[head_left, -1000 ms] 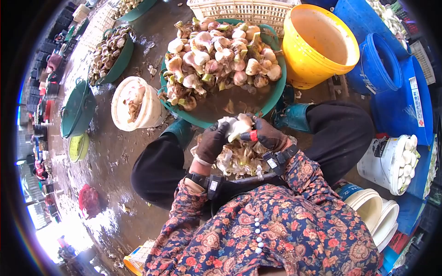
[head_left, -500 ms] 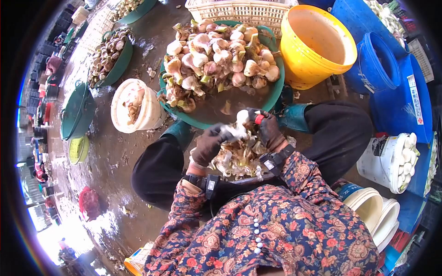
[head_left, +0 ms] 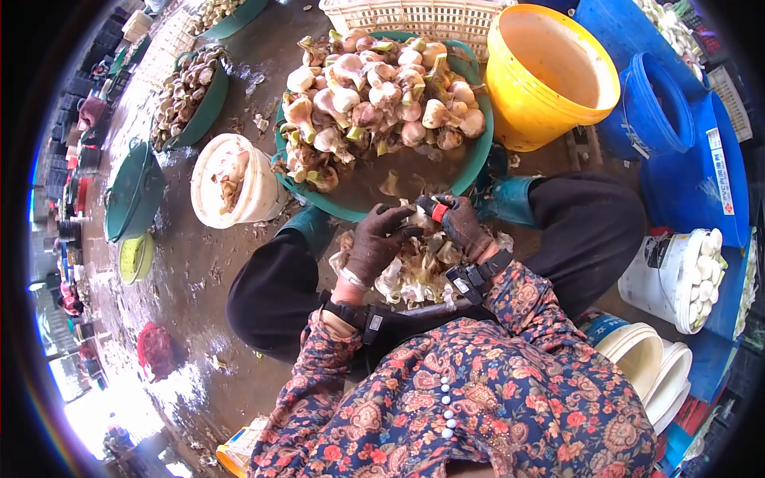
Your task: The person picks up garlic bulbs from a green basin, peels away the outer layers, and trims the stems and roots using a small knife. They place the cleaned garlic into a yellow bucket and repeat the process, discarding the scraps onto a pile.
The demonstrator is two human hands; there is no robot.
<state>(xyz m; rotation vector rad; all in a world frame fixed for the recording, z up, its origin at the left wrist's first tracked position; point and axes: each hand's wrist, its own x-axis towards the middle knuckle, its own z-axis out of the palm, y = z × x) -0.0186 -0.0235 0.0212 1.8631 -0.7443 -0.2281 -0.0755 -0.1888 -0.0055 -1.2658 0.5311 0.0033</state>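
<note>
The left hand [head_left: 378, 243] and right hand [head_left: 464, 227] (both gloved) clasp one pale bulb [head_left: 415, 217].

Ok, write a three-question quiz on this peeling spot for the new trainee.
1. True or false: the yellow bucket is full of bulbs.
2. What holds the heap of unpeeled bulbs? A green basin; B blue tub; C white crate.
3. Fill in: the left hand holds a bulb, while the right hand grips a tool with a ___ handle.
Key: 1 false; 2 A; 3 red.
</note>
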